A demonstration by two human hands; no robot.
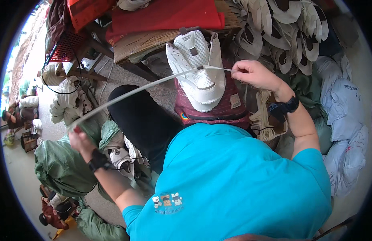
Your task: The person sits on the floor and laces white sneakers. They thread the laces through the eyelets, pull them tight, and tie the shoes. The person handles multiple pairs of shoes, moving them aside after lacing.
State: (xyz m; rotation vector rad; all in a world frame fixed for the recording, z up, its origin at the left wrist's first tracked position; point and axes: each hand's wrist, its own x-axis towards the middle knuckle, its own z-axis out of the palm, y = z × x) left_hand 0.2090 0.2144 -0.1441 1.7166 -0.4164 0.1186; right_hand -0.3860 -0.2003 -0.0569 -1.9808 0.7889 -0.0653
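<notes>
Lettering [168, 211] marks the turquoise shirt [246, 172], shoe tongue [187, 45] and patch [235, 101].

The shoe upper [196, 61] is white, its tongue patterned in fine mesh with grey-brown trim, and the strip [154, 83] across it is off-white. Beneath the shoe upper, a maroon cloth [226, 105] bears thin, paler stripes, a beige patch and a small rainbow arc. Below the shoe upper, the shirt [250, 176] is turquoise with a little brown-and-white print. Left of the shoe upper are black trousers [141, 120] and a dull green sack [61, 166]; above it, bright red fabric [166, 22]; right of it, pale bluish sacks [347, 108]
</notes>
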